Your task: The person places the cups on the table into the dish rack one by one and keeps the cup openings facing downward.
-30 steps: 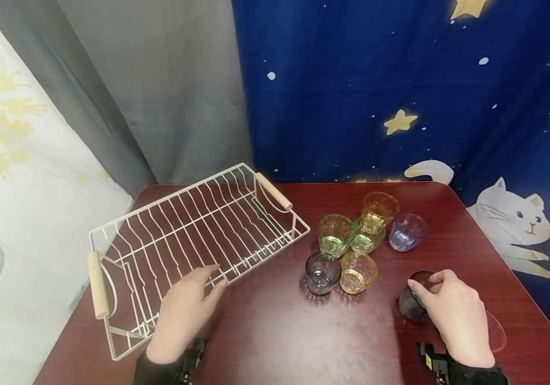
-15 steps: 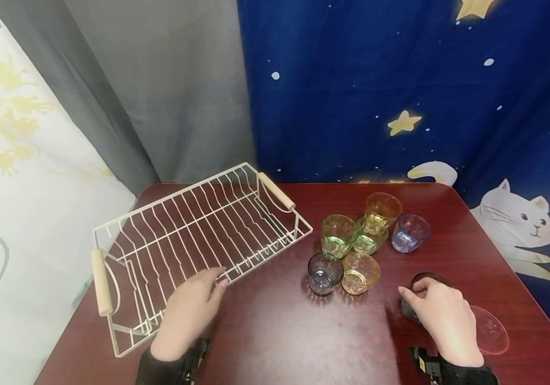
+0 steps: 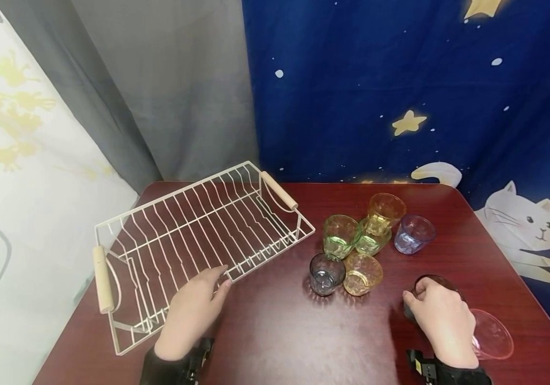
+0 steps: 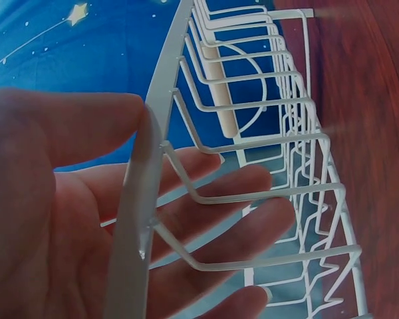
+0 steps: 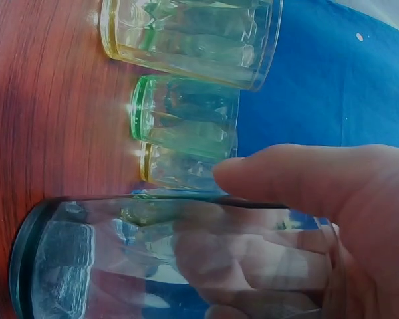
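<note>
The white wire dish rack (image 3: 199,218), with wooden handles, stands tilted at the left of the table. My left hand (image 3: 192,313) grips its near rim (image 4: 161,100); in the left wrist view the thumb lies against one side and the fingers reach behind between the wires. On the right, my right hand (image 3: 443,321) holds a dark grey glass (image 5: 60,266), thumb along one side and fingers showing through from the other. In the head view, the hand hides much of this glass. A pink-rimmed glass (image 3: 493,336) is just right of that hand, partly covered.
Several glasses cluster mid-right: a grey glass (image 3: 327,275), a yellow glass (image 3: 362,275), a green glass (image 3: 340,238), a light green glass (image 3: 373,239), an amber glass (image 3: 387,207) and a blue glass (image 3: 414,235). Curtains (image 3: 323,96) hang behind the table.
My right hand has shifted left and lower around the dark grey glass, uncovering more of the pink-rimmed glass. My left hand stays at the rack's rim. The head view has turned slightly.
</note>
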Available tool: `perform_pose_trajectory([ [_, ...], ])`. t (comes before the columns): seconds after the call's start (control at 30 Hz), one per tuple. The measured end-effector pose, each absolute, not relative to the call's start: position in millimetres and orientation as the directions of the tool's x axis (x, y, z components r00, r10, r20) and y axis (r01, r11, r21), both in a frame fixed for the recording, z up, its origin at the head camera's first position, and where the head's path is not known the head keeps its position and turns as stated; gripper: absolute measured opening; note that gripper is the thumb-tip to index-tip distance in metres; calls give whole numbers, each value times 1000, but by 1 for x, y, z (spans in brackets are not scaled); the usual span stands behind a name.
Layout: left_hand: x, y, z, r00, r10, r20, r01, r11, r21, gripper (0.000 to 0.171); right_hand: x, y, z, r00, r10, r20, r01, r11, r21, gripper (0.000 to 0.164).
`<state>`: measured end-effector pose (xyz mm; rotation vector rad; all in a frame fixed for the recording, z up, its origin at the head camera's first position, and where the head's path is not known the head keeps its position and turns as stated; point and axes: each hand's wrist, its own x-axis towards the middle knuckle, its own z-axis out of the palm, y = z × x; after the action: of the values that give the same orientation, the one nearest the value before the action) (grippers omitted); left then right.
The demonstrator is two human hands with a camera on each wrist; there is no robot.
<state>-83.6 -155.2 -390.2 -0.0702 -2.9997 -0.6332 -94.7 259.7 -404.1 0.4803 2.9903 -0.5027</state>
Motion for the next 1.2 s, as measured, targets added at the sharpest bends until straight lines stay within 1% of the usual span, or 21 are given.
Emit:
perform_pose_trajectory([
  [0.23,-83,-154,-390,-994,33,103,72,912,403,39,-91,262,-401,-940,337,-50,335,885,-323,21],
  [0.73,-83,-155,-389,-992,33,124,80,914,398,38,-90,264,-387,-934,346,91,290,880,-377,19],
  [1.03,-82,-154,-389,-984,42,173,107,915,388,32,-93,259,-375,-910,362,201,255,872,-419,18],
  [1.2,-82,-154,-386,-982,48,181,116,914,389,31,-95,250,-369,-877,370,306,207,867,-454,17],
])
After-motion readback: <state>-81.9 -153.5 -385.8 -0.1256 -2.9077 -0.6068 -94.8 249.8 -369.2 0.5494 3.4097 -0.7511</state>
